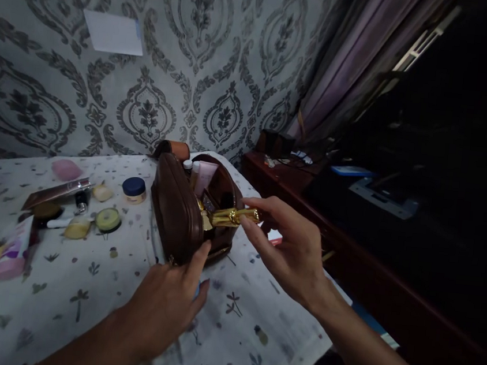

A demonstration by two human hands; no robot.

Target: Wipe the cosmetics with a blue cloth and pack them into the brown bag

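Observation:
A brown leather cosmetics bag (176, 210) stands open on the table (96, 300), which has a patterned white cloth on it. A pink tube (205, 177) and small white bottles stick out of the top of the bag. My right hand (292, 251) pinches a gold tube (233, 216) by its end and holds it level over the bag's mouth. My left hand (167, 302) rests at the bag's near end, its thumb pressed against the leather.
Left of the bag lie a blue-lidded jar (134, 189), a green round compact (108, 219), a pink sponge (66, 169), a dark lipstick (81, 200) and a pink tube (11, 257). A dark wooden sideboard (349, 257) runs along the right. Patterned wallpaper is behind.

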